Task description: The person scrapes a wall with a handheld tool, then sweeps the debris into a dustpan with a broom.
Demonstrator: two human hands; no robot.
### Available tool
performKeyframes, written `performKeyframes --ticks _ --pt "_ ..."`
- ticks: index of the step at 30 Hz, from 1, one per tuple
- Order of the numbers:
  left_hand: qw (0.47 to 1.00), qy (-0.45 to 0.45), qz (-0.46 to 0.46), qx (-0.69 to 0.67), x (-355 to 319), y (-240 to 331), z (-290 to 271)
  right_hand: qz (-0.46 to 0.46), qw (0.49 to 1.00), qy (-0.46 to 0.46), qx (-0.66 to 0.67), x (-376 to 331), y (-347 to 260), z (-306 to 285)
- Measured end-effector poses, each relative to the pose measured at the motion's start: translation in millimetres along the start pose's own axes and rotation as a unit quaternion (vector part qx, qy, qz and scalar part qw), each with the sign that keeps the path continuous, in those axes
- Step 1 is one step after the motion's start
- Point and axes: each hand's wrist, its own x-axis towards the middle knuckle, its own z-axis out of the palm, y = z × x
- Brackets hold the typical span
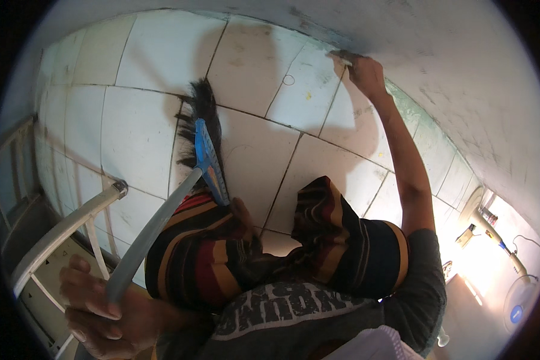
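A broom with a blue head [205, 157], black bristles and a grey handle slants from the lower left toward the tiles. My left hand [105, 315] is closed round the upper part of its handle. The bristles rest on the white tiled floor [246, 66], left of my knees. My right arm reaches far forward to the foot of the wall. There my right hand [366, 75] is closed, with a small pale edge showing at its fingertips; what it holds is too small to make out.
A pale metal frame with rails [72, 234] stands at the left, close to my left hand. The grey wall [450, 78] runs along the right. Behind me at the right are a fan [516, 309] and a bright light. My knees in striped cloth [354, 252] are bent low.
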Motion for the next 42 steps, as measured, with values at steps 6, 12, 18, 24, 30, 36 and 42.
performKeyframes --ticks 6,12,18,24,30,36,42 --pt "0.951 -0.044 -0.01 -0.307 -8.4 -14.0 -25.9 -0.018 0.999 -0.011 -0.032 -17.3 -8.4 15.1" --pt "0.994 -0.015 -0.017 0.11 -3.7 -26.9 -24.7 0.035 0.999 -0.015 -0.017 -10.0 -17.8 31.7" --pt "0.856 -0.135 -0.028 -0.499 6.2 -12.8 -9.1 0.059 0.998 0.01 -0.035 -16.0 -17.2 39.5" --pt "0.906 -0.053 -0.046 -0.417 0.8 -14.2 -14.5 -0.015 0.993 0.116 0.001 -14.7 -14.9 43.3" --pt "0.957 0.029 -0.045 -0.285 -2.7 -23.1 -24.0 0.022 0.999 0.033 -0.029 -9.2 -34.5 38.7" --pt "0.993 0.072 -0.03 -0.093 -11.7 -15.7 -9.4 0.053 0.996 -0.057 -0.046 4.2 -38.4 45.4" --pt "0.964 0.032 -0.05 -0.259 -6.5 -12.6 -15.5 0.022 0.998 -0.002 -0.051 9.8 -39.0 50.0"
